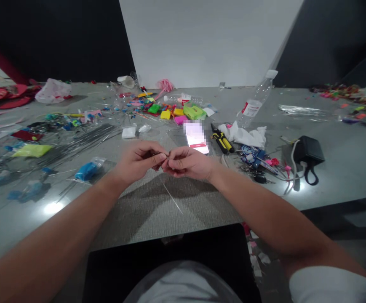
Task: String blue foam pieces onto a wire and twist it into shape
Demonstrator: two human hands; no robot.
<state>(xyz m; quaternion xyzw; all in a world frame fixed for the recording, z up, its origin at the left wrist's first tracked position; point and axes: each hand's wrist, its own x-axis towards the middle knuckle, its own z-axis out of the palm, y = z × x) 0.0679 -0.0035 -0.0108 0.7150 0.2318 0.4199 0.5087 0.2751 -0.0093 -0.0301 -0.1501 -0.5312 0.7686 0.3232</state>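
Observation:
Near the middle of the table, my left hand and my right hand meet with thumbs and fingers pinched together. Something small and dark shows between the fingertips, too hidden to name. A thin silvery wire slants down below the hands toward the table's front edge; whether its upper end is in my fingers I cannot tell. Just beyond my right hand lies a phone with a lit screen. Yellow-and-black pliers rest to the right of the phone.
A clear plastic bottle stands behind crumpled tissue. Keys, a cable and a black adapter lie at right. Colourful clay packs sit at the back. Loose wires and a blue clay packet are at left.

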